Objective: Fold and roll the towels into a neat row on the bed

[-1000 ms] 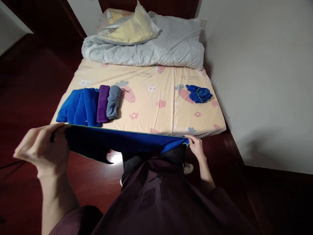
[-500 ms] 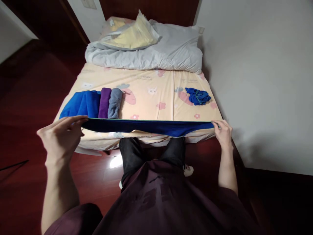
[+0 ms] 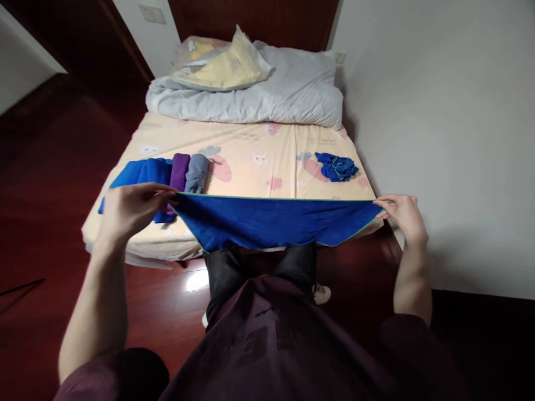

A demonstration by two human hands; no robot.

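A blue cloth with a thin green edge (image 3: 276,223) is stretched between my hands over the near side of the bed. My left hand (image 3: 136,209) pinches its left upper corner, in front of the folded blue cloths (image 3: 144,171). At the right upper corner, the fingers of my right hand (image 3: 401,214) are closed on the same cloth. Its lower part hangs down to my knees. Beside the folded blue cloths lie a rolled purple cloth (image 3: 180,171) and a rolled grey cloth (image 3: 197,174). A crumpled blue cloth (image 3: 336,167) rests at the bed's right.
The bed (image 3: 251,150) has a cream patterned sheet. A grey-white quilt (image 3: 301,83) and a yellow pillow in a clear cover (image 3: 225,67) lie at its far end. A white wall (image 3: 451,139) runs along the right side.
Both hands have turned, and the cloth between them now shows more of its face and hangs lower. My left hand has moved right and slightly up; my right hand has moved right.
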